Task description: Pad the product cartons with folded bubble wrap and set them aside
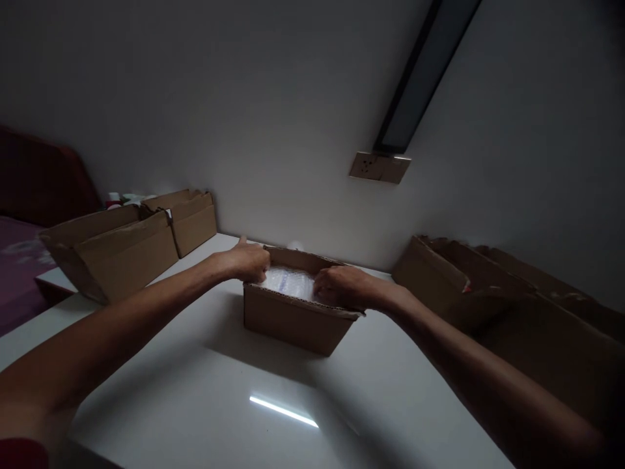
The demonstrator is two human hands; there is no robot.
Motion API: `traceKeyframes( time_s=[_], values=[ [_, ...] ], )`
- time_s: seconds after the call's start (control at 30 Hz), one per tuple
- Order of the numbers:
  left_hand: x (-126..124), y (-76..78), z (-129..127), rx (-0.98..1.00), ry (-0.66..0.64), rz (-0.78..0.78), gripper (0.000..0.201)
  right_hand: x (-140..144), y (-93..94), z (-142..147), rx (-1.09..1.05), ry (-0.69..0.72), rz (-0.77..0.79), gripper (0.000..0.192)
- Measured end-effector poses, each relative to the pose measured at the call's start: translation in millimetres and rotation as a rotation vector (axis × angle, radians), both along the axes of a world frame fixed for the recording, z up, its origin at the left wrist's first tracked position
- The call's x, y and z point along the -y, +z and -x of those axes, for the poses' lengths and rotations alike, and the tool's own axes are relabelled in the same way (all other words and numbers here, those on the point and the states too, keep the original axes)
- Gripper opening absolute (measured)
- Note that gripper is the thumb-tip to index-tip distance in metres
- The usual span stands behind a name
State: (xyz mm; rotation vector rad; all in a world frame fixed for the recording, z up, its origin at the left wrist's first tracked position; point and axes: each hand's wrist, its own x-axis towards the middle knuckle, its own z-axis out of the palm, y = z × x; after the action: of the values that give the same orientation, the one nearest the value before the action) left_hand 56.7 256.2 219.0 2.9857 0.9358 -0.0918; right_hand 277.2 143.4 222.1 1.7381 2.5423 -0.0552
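A small open cardboard box [293,322] stands on the white table, with clear bubble wrap [289,282] lying inside near its rim. My left hand [250,260] reaches over the box's left end, thumb raised and fingers curled down at the left edge of the wrap. At the right end, my right hand [340,285] is inside the rim, its fingers bent closed against the wrap's right side. The fingertips of both hands are partly hidden. Whatever lies under the wrap cannot be seen.
Two open cardboard boxes [129,251] stand at the left, small items behind them. More open boxes [439,277] line the right side. The white table [219,391] meets a wall with a socket plate [379,167] and a dark-framed panel [430,71].
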Motion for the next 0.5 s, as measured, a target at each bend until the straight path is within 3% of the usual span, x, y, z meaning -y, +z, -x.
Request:
traceKeyframes(
  time_s=[0.1,0.27,0.5],
  values=[
    [-0.2,-0.4,0.0,0.040,-0.016,-0.019,0.016,-1.4,1.4,1.1,-0.050,0.013,-0.062,0.030],
    [0.3,-3.1,2.2,0.044,-0.088,0.003,0.014,-6.3,-5.3,0.5,-0.086,0.053,0.109,0.035],
    [10.8,5.6,-4.2,0.173,-0.132,0.017,0.027,-12.8,-19.4,1.9,-0.034,0.043,0.067,0.046]
  ],
)
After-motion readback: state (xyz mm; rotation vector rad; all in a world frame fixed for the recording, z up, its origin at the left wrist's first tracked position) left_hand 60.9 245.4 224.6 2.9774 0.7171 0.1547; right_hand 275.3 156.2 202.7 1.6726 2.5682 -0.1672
